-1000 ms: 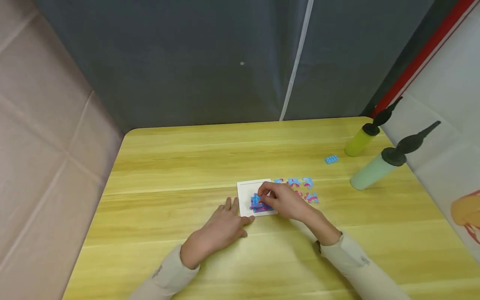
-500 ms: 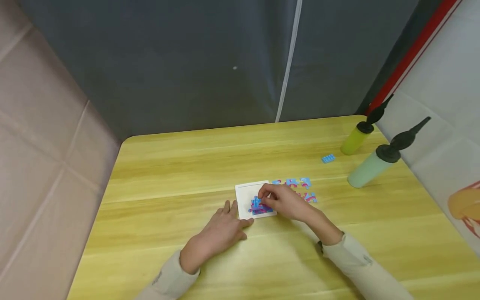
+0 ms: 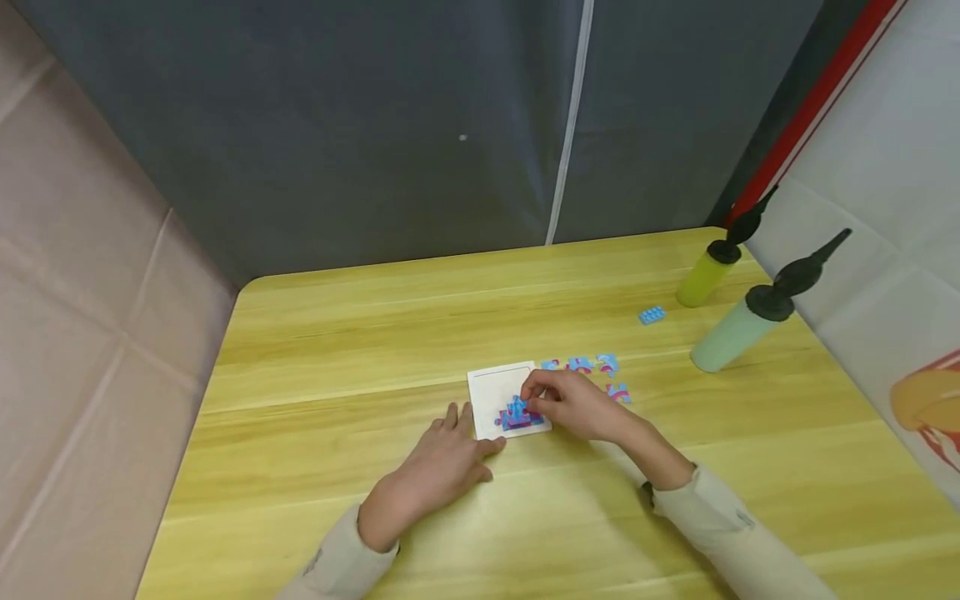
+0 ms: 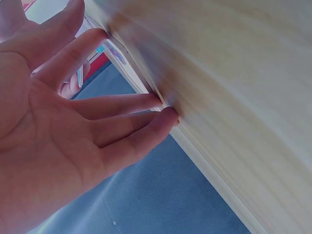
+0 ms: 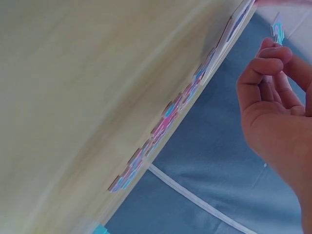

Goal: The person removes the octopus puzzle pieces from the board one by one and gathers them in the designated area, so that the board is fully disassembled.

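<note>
My right hand [image 3: 577,404] pinches a blue and pink jigsaw piece [image 5: 278,30] between thumb and fingertips. In the right wrist view that piece stands tilted up, off the tabletop. Below the fingers lies a white puzzle tray [image 3: 489,383], with several joined blue and purple pieces [image 3: 516,421] in its lower right part. My left hand [image 3: 442,458] rests at the tray's left and lower edges, its fingers spread and fairly straight. The left wrist view shows its fingertips [image 4: 168,114] touching the table by the tray's edge.
Loose jigsaw pieces [image 3: 579,365] lie right of the tray, partly behind my right hand. Farther right are a blue toy brick [image 3: 652,316], a yellow-green pump [image 3: 701,279] and a pale green pump [image 3: 738,333]. Walls border the wooden table [image 3: 337,333].
The head view has shifted a little. My right hand has moved slightly to the right over the tray with the piece in its fingers. My left hand stays at the tray's edge.
</note>
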Available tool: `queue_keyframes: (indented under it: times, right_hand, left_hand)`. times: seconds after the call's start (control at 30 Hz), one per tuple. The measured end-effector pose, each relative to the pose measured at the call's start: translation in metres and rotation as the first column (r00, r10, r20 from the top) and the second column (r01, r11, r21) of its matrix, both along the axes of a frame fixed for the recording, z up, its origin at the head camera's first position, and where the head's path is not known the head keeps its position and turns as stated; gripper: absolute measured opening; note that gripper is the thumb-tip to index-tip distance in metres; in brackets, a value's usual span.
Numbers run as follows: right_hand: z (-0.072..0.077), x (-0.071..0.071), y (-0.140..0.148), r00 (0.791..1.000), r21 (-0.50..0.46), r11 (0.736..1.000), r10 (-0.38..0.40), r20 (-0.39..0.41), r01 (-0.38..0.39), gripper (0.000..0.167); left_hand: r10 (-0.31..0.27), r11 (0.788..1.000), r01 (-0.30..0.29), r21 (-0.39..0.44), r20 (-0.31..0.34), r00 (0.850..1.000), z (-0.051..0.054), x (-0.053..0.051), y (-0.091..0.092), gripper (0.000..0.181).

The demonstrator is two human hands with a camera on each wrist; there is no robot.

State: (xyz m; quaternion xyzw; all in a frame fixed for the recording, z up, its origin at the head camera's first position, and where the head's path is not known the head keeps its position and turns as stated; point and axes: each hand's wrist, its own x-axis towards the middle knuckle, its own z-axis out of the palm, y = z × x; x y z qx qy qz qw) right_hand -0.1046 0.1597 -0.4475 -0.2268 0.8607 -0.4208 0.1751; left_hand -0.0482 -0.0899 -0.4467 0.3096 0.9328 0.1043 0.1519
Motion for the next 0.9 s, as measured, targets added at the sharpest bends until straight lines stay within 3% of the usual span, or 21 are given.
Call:
queue_keyframes:
  times: [0.5,0.9]
  right_hand:
    - [-0.003,0.0,0.016,1.0,0.003,1.0,0.007,-0.009,-0.007,0.01]
    - [0.001,0.008,0.028,1.0,-0.001,1.0,-0.019,0.008,0.019,0.007]
  left_hand:
    - [-0.001,1.0,0.001,-0.001,-0.015,1.0,-0.002,0.0,0.0,0.045]
    - [-0.001,1.0,0.001,-0.004,-0.018,1.0,0.0,-0.001,0.003,0.045]
